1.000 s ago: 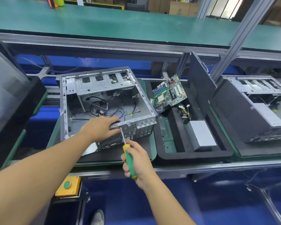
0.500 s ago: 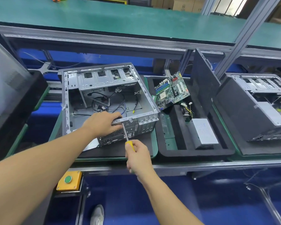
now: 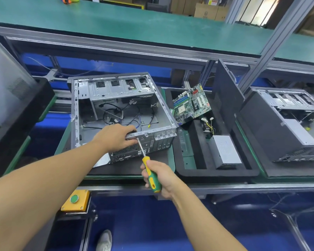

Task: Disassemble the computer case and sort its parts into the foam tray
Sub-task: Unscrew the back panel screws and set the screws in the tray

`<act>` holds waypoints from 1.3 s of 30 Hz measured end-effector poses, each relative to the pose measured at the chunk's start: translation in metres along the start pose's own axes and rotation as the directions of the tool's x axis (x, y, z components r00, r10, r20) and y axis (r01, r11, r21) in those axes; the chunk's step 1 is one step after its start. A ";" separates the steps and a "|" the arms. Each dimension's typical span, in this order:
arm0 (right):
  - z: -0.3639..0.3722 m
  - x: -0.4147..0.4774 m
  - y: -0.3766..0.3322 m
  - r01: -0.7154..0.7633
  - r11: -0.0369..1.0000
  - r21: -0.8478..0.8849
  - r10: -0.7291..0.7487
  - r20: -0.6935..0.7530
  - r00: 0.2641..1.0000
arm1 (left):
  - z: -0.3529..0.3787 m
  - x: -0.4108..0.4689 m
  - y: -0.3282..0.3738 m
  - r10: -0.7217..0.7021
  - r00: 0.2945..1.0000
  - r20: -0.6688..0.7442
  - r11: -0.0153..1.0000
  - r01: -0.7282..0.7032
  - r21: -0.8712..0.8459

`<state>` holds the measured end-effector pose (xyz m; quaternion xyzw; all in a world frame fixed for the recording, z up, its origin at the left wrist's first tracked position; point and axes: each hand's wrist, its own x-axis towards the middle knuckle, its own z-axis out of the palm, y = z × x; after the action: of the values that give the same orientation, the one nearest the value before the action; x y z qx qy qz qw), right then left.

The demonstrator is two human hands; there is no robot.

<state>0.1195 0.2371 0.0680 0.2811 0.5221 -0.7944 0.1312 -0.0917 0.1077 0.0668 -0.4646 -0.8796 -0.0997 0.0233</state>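
Pointing up-left at the computer case (image 3: 116,91) — screwdriver (image 3: 151,177) in right hand (image 3: 162,176)

No writing legible; cardboard box (image 3: 206,11) print too blurred.

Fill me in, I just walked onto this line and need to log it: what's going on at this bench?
A person is taking apart an open computer case. Their left hand grips its near top edge while the right hand holds a green-and-yellow screwdriver with its tip at the rear panel. A motherboard and a power supply lie in the black foam tray to the right.
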 end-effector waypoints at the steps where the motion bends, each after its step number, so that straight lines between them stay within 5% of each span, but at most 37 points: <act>1: 0.005 -0.001 0.005 0.070 0.982 -0.177 -0.090 -0.110 0.990 | 0.000 0.000 0.000 -0.001 1.000 0.001 1.000 0.001 -0.001; 2: 0.009 -0.001 0.009 0.105 0.910 -0.401 -0.204 -0.211 0.956 | 0.000 0.000 -0.001 -0.002 1.000 0.002 1.000 0.002 -0.001; 5: 0.020 -0.006 0.018 0.010 0.438 -0.899 -0.528 -0.248 0.812 | 0.002 -0.001 -0.001 -0.005 1.000 0.004 1.000 0.005 0.002; 6: 0.023 -0.006 0.017 -0.009 0.399 -0.917 -0.543 -0.244 0.804 | 0.002 0.000 -0.001 -0.007 1.000 0.003 1.000 0.007 0.003; 7: 0.023 -0.005 0.015 0.037 0.491 -0.870 -0.495 -0.244 0.834 | 0.002 0.000 -0.001 -0.009 1.000 0.003 1.000 0.009 0.004; 9: 0.019 -0.004 0.004 0.109 0.905 -0.411 -0.210 -0.211 0.955 | 0.002 0.001 -0.001 -0.012 1.000 0.007 1.000 0.012 0.008; 10: 0.014 -0.006 -0.001 0.037 0.995 -0.098 -0.046 -0.089 0.995 | 0.003 0.001 0.000 -0.010 1.000 0.011 1.000 0.010 0.009; 13: 0.003 -0.008 -0.001 -0.134 0.940 0.313 0.064 0.224 0.972 | 0.003 0.001 -0.002 -0.006 1.000 0.020 1.000 0.006 0.013; 17: 0.008 -0.006 0.014 -0.125 0.806 0.579 -0.009 0.222 0.975 | 0.004 0.002 -0.002 0.000 1.000 0.011 1.000 0.000 0.018; 19: 0.018 -0.006 0.017 0.007 0.921 0.388 -0.039 0.075 0.996 | 0.004 0.002 -0.002 -0.006 1.000 0.010 1.000 0.006 0.022; 22: 0.036 -0.011 0.018 0.142 0.953 -0.267 -0.212 -0.254 0.944 | 0.003 0.002 -0.001 -0.019 1.000 0.013 1.000 0.019 0.023; 24: 0.041 -0.014 0.016 0.045 0.636 -0.771 -0.443 -0.317 0.839 | 0.003 0.001 0.001 -0.020 1.000 0.007 1.000 0.020 0.016; 25: 0.044 -0.015 0.015 -0.034 0.465 -0.885 -0.516 -0.302 0.802 | 0.002 0.001 0.001 -0.021 1.000 0.004 1.000 0.021 0.015; 26: 0.044 -0.015 0.014 -0.064 0.430 -0.901 -0.534 -0.310 0.787 | 0.002 0.000 0.001 -0.021 1.000 0.002 1.000 0.021 0.017; 27: 0.042 -0.014 0.013 -0.010 0.530 -0.848 -0.489 -0.315 0.813 | 0.002 0.000 0.001 -0.019 1.000 0.002 1.000 0.019 0.019; 28: 0.038 -0.012 0.011 0.098 0.774 -0.626 -0.380 -0.334 0.862 | 0.002 0.001 0.001 -0.017 1.000 0.001 1.000 0.017 0.019; 29: 0.034 -0.011 0.006 0.133 0.966 -0.221 -0.193 -0.281 0.940 | 0.003 0.001 0.001 -0.016 1.000 0.002 1.000 0.016 0.019; 30: 0.029 -0.013 0.003 0.063 0.983 0.170 -0.038 -0.142 0.989 | 0.003 0.000 0.001 -0.015 1.000 0.003 1.000 0.015 0.021; 32: 0.021 -0.013 0.005 -0.097 0.834 0.542 0.048 0.104 0.993 | 0.002 0.000 0.001 -0.017 1.000 0.008 0.999 0.017 0.029; 36: 0.019 -0.008 0.014 -0.199 0.717 0.668 0.036 0.250 0.968 | 0.002 0.001 0.001 -0.020 1.000 0.011 0.999 0.019 0.037; 39: 0.019 -0.010 0.013 -0.104 0.836 0.538 0.028 0.146 0.989 | 0.001 0.001 0.001 -0.020 1.000 0.013 0.999 0.019 0.040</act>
<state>0.1281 0.2141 0.0694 0.2715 0.2552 -0.9217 0.1076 -0.0911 0.1094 0.0657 -0.4559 -0.8861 -0.0793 0.0257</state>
